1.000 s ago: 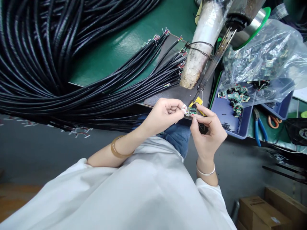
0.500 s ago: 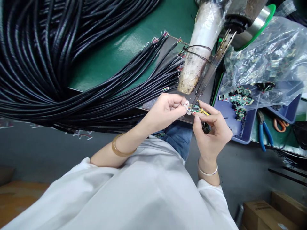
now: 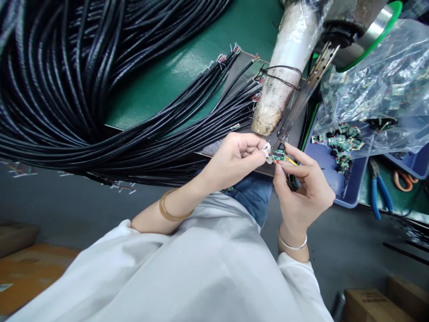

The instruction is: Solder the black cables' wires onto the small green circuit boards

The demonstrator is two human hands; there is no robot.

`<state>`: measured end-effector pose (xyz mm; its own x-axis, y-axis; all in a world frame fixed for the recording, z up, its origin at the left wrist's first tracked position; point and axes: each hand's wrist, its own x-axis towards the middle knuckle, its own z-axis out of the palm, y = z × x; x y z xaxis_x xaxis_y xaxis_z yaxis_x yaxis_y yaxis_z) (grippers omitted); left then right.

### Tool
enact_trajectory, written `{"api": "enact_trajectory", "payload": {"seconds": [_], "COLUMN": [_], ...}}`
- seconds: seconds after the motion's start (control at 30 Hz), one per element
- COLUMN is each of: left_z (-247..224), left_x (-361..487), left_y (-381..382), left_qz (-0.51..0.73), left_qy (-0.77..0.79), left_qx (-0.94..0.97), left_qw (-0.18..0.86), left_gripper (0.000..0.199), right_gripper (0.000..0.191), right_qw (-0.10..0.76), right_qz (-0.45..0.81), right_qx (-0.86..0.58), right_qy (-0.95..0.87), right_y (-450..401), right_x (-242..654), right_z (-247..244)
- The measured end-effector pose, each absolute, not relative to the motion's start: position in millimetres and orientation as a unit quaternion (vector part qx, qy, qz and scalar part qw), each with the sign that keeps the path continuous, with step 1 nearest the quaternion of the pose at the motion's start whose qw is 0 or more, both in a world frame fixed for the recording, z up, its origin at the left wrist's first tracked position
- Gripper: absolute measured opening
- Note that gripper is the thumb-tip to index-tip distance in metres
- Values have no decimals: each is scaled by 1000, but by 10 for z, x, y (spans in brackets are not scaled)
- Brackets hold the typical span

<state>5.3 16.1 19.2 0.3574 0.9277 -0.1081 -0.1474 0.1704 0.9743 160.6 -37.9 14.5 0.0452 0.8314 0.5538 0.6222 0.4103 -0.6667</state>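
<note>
My left hand [image 3: 233,158] is closed in a pinch on thin wires [image 3: 268,154], with a small white piece at its fingertips. My right hand [image 3: 303,185] holds a small green circuit board [image 3: 280,154] between thumb and fingers. Board and wires meet between the two hands, and fingers partly cover them. A thin yellow strip [image 3: 292,161] shows beside the right fingers; its kind is unclear. From above, a soldering iron [image 3: 295,107] slants down, its tip at the board's upper edge. A stained white tube [image 3: 275,85] bound with wire ends just above my left fingertips.
Black cables [image 3: 161,125] with stripped coloured ends spread over the green table [image 3: 157,85] at left. On the right are a blue tray [image 3: 330,170] of small boards, a plastic bag [image 3: 378,76] of boards, blue-handled pliers [image 3: 380,190] and a solder spool [image 3: 368,44].
The camera view has shifted slightly, so the scene sits a little further right. Both hands keep their holds, with the board still at the iron's tip.
</note>
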Motion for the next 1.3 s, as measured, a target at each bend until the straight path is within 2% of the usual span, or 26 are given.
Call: {"api": "enact_trajectory", "payload": {"seconds": [0.37, 0.6, 0.93, 1.3], "left_z": [169, 200, 200, 210], "left_x": [22, 25, 46, 13], "left_y": [172, 156, 168, 170], "left_qz": [378, 387, 384, 370], "left_qy": [422, 393, 391, 403], "left_qx": [489, 506, 517, 517], "left_qw": [664, 663, 657, 658], "left_gripper": [10, 13, 17, 15], "right_gripper": [21, 17, 13, 17], "right_qw": [464, 470, 463, 440], "right_qz": [87, 147, 115, 57], "right_qx": [-521, -541, -547, -532], "right_qy": [-711, -682, -687, -721], "right_y": [-410, -405, -367, -374], "right_x": [1617, 1659, 1647, 1626], "right_z": [130, 125, 158, 211]}}
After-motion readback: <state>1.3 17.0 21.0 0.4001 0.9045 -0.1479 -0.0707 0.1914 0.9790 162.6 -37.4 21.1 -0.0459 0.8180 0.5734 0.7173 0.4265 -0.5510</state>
